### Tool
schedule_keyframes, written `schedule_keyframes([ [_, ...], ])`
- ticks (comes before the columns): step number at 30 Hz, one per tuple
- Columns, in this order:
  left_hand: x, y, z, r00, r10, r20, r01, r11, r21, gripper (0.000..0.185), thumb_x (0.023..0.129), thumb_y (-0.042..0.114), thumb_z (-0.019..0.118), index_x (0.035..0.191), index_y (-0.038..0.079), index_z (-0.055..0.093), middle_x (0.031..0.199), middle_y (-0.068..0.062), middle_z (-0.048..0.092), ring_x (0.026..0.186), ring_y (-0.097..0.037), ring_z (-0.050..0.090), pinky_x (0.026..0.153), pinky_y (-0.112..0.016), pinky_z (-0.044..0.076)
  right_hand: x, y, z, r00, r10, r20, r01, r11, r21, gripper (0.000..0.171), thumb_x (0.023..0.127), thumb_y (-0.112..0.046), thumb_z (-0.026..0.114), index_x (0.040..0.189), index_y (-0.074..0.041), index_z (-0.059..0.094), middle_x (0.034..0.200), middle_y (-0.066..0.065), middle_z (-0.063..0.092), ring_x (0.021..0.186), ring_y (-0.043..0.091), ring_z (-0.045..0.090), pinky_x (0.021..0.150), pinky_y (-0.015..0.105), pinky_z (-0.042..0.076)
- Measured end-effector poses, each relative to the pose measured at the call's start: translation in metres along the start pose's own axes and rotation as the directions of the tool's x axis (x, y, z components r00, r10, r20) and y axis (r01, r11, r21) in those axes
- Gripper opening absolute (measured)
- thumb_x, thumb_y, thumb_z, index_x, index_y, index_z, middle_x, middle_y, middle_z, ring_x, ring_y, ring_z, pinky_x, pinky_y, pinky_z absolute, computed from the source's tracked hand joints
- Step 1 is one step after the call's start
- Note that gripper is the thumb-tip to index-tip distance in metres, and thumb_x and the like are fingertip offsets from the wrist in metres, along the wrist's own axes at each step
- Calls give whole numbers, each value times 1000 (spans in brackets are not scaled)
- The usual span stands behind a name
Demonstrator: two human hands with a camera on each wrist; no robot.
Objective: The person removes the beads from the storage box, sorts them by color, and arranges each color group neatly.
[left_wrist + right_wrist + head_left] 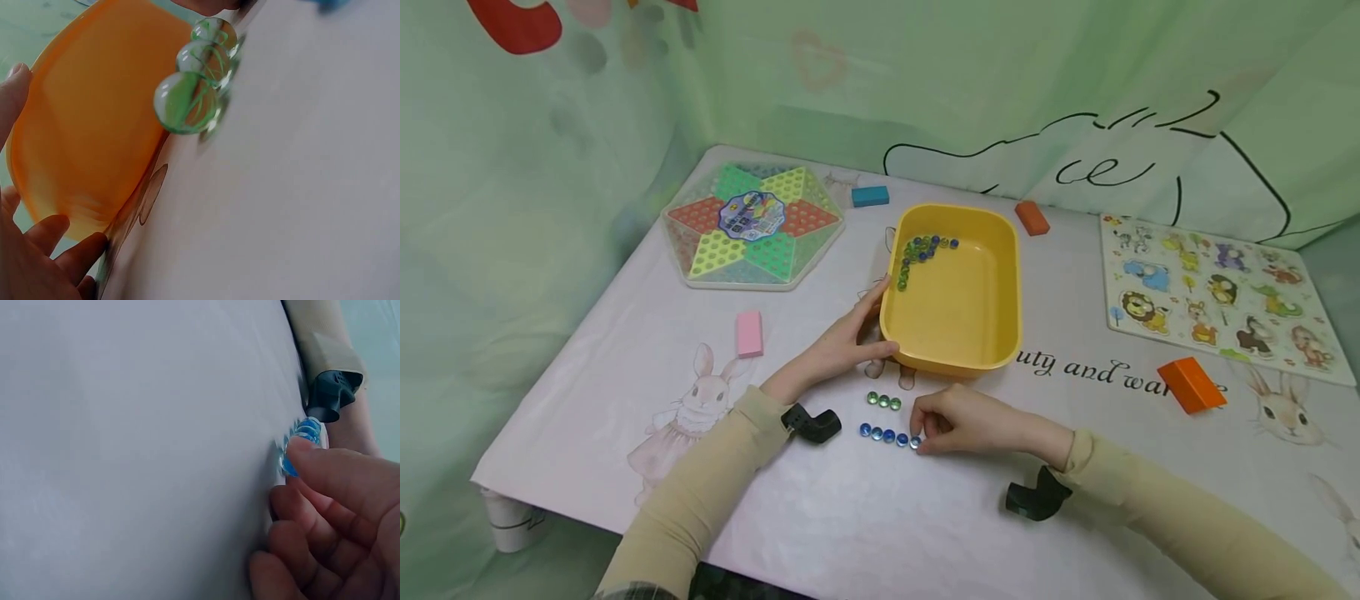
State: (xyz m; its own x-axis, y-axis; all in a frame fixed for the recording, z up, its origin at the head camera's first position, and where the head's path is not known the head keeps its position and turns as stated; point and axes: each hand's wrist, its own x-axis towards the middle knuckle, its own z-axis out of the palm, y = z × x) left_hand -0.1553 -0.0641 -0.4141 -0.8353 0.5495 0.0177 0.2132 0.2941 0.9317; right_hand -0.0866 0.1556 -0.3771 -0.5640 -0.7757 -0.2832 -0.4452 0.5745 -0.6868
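Note:
My right hand pinches the blue glass marble at the right end of a short row, thumb and index finger on it at table level. Several more blue marbles continue that row leftward. Behind them sits a row of 3 green marbles, larger in the left wrist view, with swirls inside the clear glass. My left hand rests against the near left corner of a yellow plastic tub, fingers and thumb spread. Inside, blue and green marbles gather along its far left side.
A hexagonal Chinese checkers board lies at the far left. An animal puzzle board is at the right. Around the tub are blue, pink and orange blocks, plus a larger orange block.

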Motion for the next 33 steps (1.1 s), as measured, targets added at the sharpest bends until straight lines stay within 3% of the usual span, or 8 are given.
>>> schedule_keyframes([
  [12,1,-1,0,1000,-3,-7,3,1000,7,87,86,30,64,147,41,2,152,-2,26,141,-16,20,114,-41,16,2,-1,2,1000,17,-19,-17,1000,-18,15,79,-25,73,84,-16,62,63,-12,50,57,0,43,55,16,39],
  [18,2,-4,1,1000,-13,-2,13,1000,13,88,87,27,64,148,36,2,153,-1,25,141,-16,18,114,-41,15,-1,-5,-8,998,29,59,-28,999,-18,19,80,-27,71,91,-15,61,65,-11,51,58,0,45,56,16,40],
  [20,2,-3,1,1000,-14,2,14,1000,15,89,87,25,64,149,32,1,153,-3,24,141,-18,17,115,-42,14,-2,-9,-16,994,25,102,-21,999,-33,20,81,-26,71,94,-15,61,66,-12,52,58,1,46,57,17,41],
  [25,-6,20,-3,1000,-21,14,21,1000,13,87,88,20,63,150,22,2,153,-10,23,142,-22,16,115,-44,13,-1,-22,-46,977,-27,212,34,999,-31,21,81,-23,71,97,-13,62,74,-12,57,65,2,50,63,19,46],
  [27,-5,19,-2,1000,-25,12,24,1000,10,88,87,19,63,150,22,3,153,-9,22,142,-21,14,115,-43,12,1,-27,-60,964,-65,258,68,998,-3,22,81,-23,71,98,-12,62,78,-11,58,69,3,51,66,20,47],
  [30,0,4,1,1000,-16,2,16,1000,4,89,86,24,65,149,29,2,153,-5,22,142,-19,15,115,-43,12,6,-32,-85,946,-102,308,91,995,50,24,83,-22,69,100,-8,62,83,-7,59,75,7,53,69,21,48],
  [33,1,-1,2,1000,-10,-1,10,1000,3,89,86,27,65,149,33,2,153,-2,23,142,-18,16,115,-44,12,15,-32,-109,946,-94,310,78,995,63,22,84,-20,67,100,-6,61,86,-2,58,77,13,53,70,23,47],
])
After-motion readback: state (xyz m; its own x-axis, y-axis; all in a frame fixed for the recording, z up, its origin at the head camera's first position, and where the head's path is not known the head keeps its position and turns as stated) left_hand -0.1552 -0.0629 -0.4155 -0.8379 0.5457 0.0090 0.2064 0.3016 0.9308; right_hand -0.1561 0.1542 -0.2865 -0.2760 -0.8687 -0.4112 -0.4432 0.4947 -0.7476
